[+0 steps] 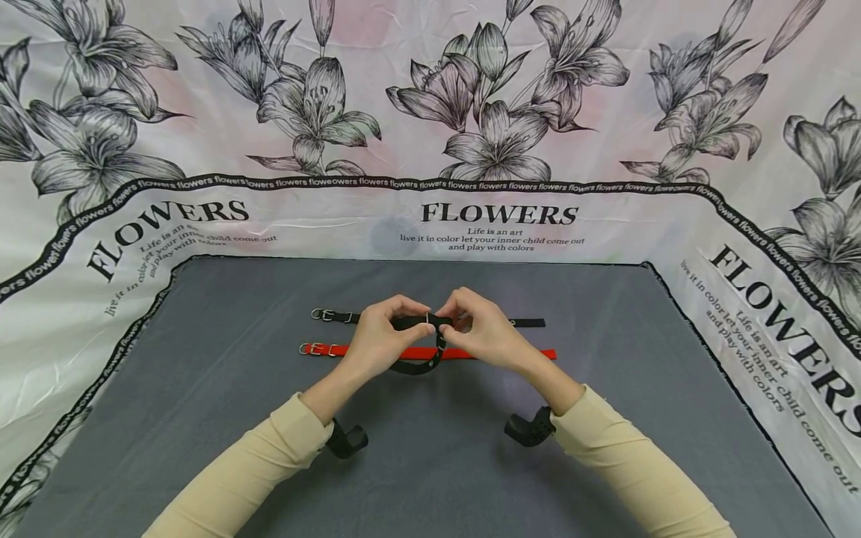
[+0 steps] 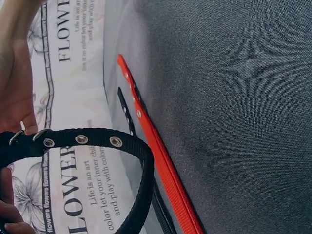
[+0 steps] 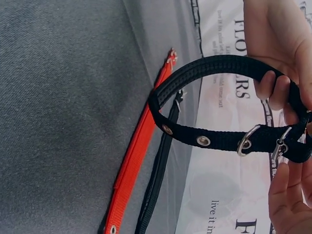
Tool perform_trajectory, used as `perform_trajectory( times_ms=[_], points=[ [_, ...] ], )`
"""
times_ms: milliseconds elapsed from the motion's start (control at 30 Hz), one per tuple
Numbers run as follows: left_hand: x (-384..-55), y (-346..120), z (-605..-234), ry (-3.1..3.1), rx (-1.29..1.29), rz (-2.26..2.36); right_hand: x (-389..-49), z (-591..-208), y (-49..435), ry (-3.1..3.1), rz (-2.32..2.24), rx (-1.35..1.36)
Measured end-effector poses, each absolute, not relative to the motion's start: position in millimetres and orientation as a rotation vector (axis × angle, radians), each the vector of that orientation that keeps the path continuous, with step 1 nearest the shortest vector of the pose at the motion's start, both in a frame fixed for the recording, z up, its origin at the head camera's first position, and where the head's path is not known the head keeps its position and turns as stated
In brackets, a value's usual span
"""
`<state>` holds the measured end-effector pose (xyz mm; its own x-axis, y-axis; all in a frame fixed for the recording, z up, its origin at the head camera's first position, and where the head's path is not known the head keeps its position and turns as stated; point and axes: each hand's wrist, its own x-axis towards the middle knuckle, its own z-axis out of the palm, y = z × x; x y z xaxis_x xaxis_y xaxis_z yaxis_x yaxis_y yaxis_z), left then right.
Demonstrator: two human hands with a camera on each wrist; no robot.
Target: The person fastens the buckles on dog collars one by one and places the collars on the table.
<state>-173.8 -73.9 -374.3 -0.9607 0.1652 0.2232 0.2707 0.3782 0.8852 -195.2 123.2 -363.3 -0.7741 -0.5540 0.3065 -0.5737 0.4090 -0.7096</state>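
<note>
Both hands hold a black pet collar (image 1: pixel 417 368) bent into a loop over the table. My left hand (image 1: pixel 383 335) pinches the band on the left between thumb and fingers. On the right, the thumb and fingers of my right hand (image 1: pixel 480 326) pinch it near the buckle. A silver buckle (image 3: pixel 281 143) and D-ring (image 3: pixel 248 140) sit on the band, which passes through them; metal eyelets (image 2: pixel 81 139) line the strap. A red collar (image 1: pixel 514 353) lies straight behind the loop, and a second black collar (image 1: pixel 531 323) lies beyond it, its middle hidden by the hands.
A grey cloth (image 1: pixel 430 463) covers the table. White floral fabric (image 1: pixel 350 217) with printed lettering borders it at the back and sides. Dark wrist-worn devices (image 1: pixel 530 427) project inward beneath the cream sleeves (image 1: pixel 625 456).
</note>
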Motion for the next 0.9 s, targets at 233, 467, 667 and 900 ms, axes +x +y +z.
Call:
perform_trajectory(
  times_ms=[233, 467, 667, 900],
  points=[
    [-175, -74, -377, -2.525, -0.394, -1.688, -191, -365, 124, -2.583, 1.27, 1.077],
    [-176, -74, -377, -2.503, -0.379, -1.72, -184, -363, 129, -2.598, 1.369, 1.049],
    [-176, -74, -378, -2.469, -0.389, -1.756, -187, -369, 130, -2.595, 1.405, 0.999],
    [-175, -73, -380, -2.454, -0.386, -1.765, -190, -374, 127, -2.509, 1.326, 1.038]
  ],
)
